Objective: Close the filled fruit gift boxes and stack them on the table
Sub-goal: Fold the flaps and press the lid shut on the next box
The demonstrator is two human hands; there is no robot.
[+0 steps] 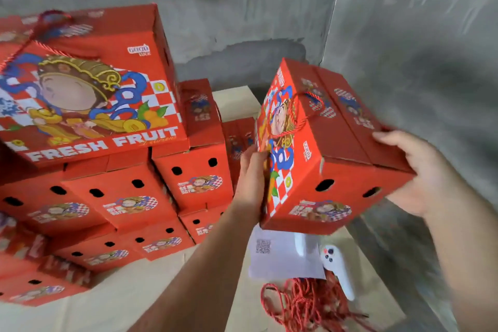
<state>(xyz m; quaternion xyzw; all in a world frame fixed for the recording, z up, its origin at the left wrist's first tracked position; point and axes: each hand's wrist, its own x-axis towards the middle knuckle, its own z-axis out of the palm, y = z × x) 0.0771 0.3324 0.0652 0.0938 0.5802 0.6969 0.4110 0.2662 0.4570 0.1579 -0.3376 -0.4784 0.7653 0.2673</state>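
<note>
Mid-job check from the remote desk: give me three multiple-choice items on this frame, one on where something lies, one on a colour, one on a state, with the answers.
1. Where does the white handheld controller lie?
A. On top of the stack
B. On the table below the held box
C. In the left hand

2. What colour are the loose cords near the bottom edge?
A. Red
B. Blue
C. Yellow

3. What is the state of the held box?
A. Resting on the stack, flaps open
B. Lying flat on the table
C. Lifted and tilted, top flaps closed

Answers: 1 B, it sits on the table beside a white sheet. 2 A, the tangle is red. 3 C, the left hand and right hand carry it clear of the stack of boxes.
</note>
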